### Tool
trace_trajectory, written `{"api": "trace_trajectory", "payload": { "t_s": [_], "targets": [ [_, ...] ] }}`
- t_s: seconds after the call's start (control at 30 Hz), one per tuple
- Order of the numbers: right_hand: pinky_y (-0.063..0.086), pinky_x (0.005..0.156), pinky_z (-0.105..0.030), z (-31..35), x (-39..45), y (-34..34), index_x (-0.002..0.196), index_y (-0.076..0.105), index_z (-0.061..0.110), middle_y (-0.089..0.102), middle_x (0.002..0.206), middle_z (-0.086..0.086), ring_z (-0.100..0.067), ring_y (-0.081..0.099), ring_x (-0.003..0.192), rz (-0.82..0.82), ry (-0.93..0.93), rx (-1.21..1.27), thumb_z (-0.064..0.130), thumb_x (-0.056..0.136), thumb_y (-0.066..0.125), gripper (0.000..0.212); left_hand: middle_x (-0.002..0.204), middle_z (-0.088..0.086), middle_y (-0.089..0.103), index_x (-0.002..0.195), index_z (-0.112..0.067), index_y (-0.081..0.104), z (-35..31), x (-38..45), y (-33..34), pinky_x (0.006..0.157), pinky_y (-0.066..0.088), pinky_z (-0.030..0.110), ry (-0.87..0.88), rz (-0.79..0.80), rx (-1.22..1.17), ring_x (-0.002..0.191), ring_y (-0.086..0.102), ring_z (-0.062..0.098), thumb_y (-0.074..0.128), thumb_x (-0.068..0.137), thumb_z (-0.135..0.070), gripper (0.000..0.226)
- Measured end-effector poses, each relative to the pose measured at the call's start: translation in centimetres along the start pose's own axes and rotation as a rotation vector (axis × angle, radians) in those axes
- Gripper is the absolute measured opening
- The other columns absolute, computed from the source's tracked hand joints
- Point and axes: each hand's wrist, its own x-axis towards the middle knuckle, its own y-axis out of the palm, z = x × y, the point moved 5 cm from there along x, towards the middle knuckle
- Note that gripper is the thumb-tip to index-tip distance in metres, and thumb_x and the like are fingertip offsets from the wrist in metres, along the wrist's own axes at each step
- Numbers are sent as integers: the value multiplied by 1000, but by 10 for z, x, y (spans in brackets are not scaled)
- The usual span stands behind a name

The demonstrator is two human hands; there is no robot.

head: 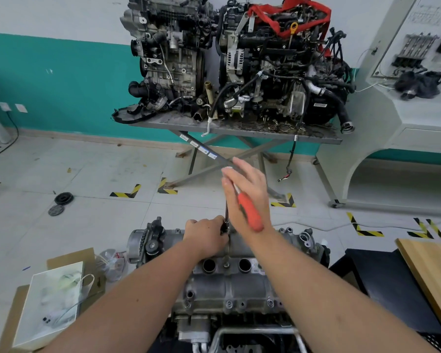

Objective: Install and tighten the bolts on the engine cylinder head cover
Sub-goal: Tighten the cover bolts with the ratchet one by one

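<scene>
Floorside paper bag (54,301) holds blurred white items.

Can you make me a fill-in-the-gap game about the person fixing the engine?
1. The tool's handle is colored ____.
2. The ____ hand pinches the tool's shaft down low.
3. The cover shows ____ big round holes.
4. Yellow-and-____ tape marks the floor.

Missing words: red; left; two; black
</scene>
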Motion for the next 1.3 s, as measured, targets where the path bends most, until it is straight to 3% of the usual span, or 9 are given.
{"api": "trace_trajectory", "payload": {
  "t_s": [0.07, 0.17, 0.33, 0.47, 0.7, 0.8, 0.93, 1.1, 1.3],
  "targets": [
    [53, 89, -47, 6, 2, -1, 105, 75, 5, 66, 126, -14, -39, 60, 109, 120, -297, -243, -10, 79, 68, 31, 79, -8, 55, 86, -28, 42, -2, 0, -1, 79, 27, 40, -2, 23, 47, 88, 57, 23, 40, 86, -38, 10],
    [52, 72, -42, 15, 11, -5, 98, 74, 8, 70, 112, -11, -36, 63, 90, 246, -478, -478, -8, 70, 56, 36, 83, -9, 52, 86, -28, 42, -4, 0, -2, 79, 28, 38, 2, 25, 44, 85, 52, 23, 41, 85, -41, 14],
    [39, 72, -39, 24, 18, -1, 102, 66, 16, 57, 89, -7, -29, 49, 79, 412, -451, -853, 13, 80, 63, 23, 94, -6, 63, 110, -28, 51, 0, 0, 2, 78, 28, 38, -2, -2, -33, 100, 60, 24, 41, 89, -38, 25],
    [39, 83, -43, 26, 17, 5, 143, 44, 23, 54, 106, -7, -28, 48, 94, 651, -380, -849, 53, 98, 19, 60, 106, -2, 67, 107, -30, 54, 0, 1, 3, 79, 27, 41, 3, -31, 42, 105, 59, 24, 31, 94, -44, 29],
    [37, 70, -37, 34, 25, 15, 126, 54, 19, 61, 96, -2, -27, 60, 90, 692, -319, -829, 39, 108, 23, 41, 104, -1, 69, 110, -30, 55, -3, -3, 0, 80, 25, 39, -37, -83, 42, 102, 60, 22, 32, 100, -47, 30],
    [42, 60, -34, 29, 33, 20, 104, 58, 13, 63, 84, -2, -28, 62, 74, 681, 154, -520, 32, 107, 32, 32, 104, -2, 68, 104, -31, 52, -3, -3, 0, 81, 25, 38, -50, -89, 20, 105, 60, 21, 34, 99, -47, 24],
    [45, 50, -20, 14, 25, 23, 103, 52, 10, 69, 65, 2, -15, 70, 59, 444, 855, 356, 12, 102, 42, 10, 101, -5, 68, 96, -33, 44, -3, -4, -1, 80, 27, 38, -63, -78, 7, 101, 61, 21, 34, 98, -47, 18],
    [41, 56, -24, 2, 14, 29, 75, 59, 7, 57, 49, 3, -16, 58, 56, 92, 1118, 699, 4, 91, 51, 18, 92, -6, 68, 75, -28, 38, -2, -2, 1, 83, 31, 39, -93, -74, -3, 94, 62, 21, 34, 95, -42, 25],
    [48, 65, -28, -8, 10, 22, 78, 46, 14, 60, 62, -2, -20, 62, 67, -182, 1279, 1341, -7, 91, 40, 25, 100, -5, 69, 91, -32, 42, -4, -1, -1, 79, 27, 39, -66, -79, 0, 100, 62, 23, 37, 96, -41, 12]
  ]
}}
